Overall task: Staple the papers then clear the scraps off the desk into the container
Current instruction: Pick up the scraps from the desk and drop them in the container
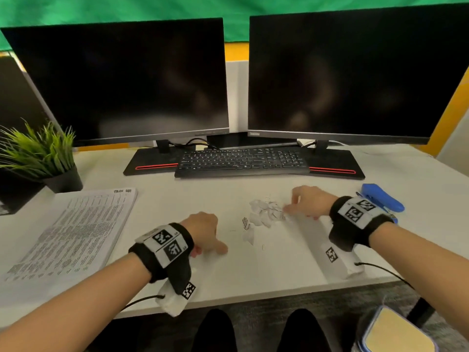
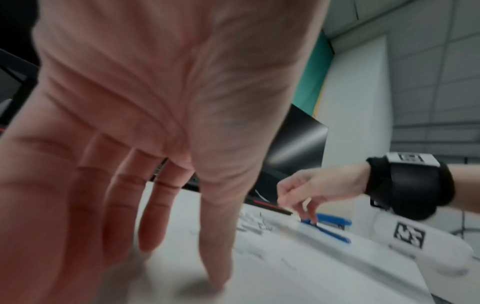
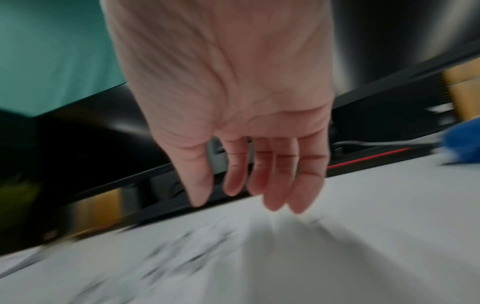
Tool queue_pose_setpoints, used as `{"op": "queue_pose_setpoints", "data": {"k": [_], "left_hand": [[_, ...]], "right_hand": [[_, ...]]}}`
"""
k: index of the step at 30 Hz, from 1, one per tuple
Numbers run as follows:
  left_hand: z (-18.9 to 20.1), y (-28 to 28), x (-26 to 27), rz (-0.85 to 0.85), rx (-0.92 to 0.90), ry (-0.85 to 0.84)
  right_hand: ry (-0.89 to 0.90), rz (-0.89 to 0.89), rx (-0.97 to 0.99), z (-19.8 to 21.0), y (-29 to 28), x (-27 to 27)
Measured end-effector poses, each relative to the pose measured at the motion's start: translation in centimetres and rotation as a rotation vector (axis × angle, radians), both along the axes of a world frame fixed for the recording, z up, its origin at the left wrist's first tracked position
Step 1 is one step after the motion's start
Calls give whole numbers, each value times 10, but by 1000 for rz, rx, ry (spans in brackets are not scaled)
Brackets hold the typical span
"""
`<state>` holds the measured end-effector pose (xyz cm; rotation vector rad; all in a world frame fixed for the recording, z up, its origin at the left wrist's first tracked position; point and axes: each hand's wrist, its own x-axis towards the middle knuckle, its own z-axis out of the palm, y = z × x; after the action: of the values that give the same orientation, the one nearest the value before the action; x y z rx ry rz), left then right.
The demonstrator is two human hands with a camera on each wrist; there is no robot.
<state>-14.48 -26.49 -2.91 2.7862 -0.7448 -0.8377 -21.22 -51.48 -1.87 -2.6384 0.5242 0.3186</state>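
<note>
Bench (image 1: 253, 262): white top, two dark monitors at rear, black keyboard (image 1: 241, 161) in front of them. Right monitor (image 1: 355, 72) has a small brand mark at lower-left bezel, too blurred to read.

Papers (image 1: 73, 229): printed sheets, flat on the bench at the left, near a potted plant (image 1: 43, 153). Dense small print, not legible; bold header at top right corner partly visible, can't be read w/ certainty.

Scraps (image 1: 264, 214): loose cluster of small white torn bits at bench centre, between the two hands. One piece carries dark print, illegible.

Stapler (image 1: 383, 196): blue, on the bench at far right, just behind the right wrist.

Container (image 1: 396, 331): blue-rimmed, pale inside, below the bench edge at lower right, partly cut off by frame.

Left hand (image 1: 203, 232): fingers straight and spread per wrist view, tips down on the bench, holding nothing. Sits left of the scraps, apart from them.

Right hand (image 1: 307, 201): at the right edge of the scrap cluster, fingertips down at the pieces. Wrist view shows fingers relaxed and extended, nothing gripped; heavy motion blur there.

Both wrists: black straps w/ square black-and-white coded markers; no readable text.
</note>
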Motion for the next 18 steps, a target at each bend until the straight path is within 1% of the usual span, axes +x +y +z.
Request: {"op": "queue_pose_setpoints", "data": {"k": [2,4,5,7,9,11,13,15,16,18], "left_hand": [[-6,-10,-1,-19,48,32],[-8,-26,1,-49,31,47],[-8,-36,1,-67,17,54],[-9,-55,0,-97,-13,61],[-10,-71,-1,-108,-55,60],[-10,-85,2,-112,-99,32],[-6,-93,7,-100,-137,4],[-1,-93,16,-84,-160,-24],[1,-91,20,-74,-166,-40],[3,-88,26,-81,-129,-64]], "right_hand": [[28,-159,1,4,-28,-11],[101,-260,-35,-2,-47,-19],[127,-284,-27,-7,-51,-21],[113,-287,55,-15,-47,-19],[52,-227,116,-18,-33,-11],[4,-104,127,-18,-17,2],[1,9,173,-17,0,13],[13,59,222,-14,9,19],[19,84,190,-11,11,21],[70,163,-13,-6,10,23]]}}
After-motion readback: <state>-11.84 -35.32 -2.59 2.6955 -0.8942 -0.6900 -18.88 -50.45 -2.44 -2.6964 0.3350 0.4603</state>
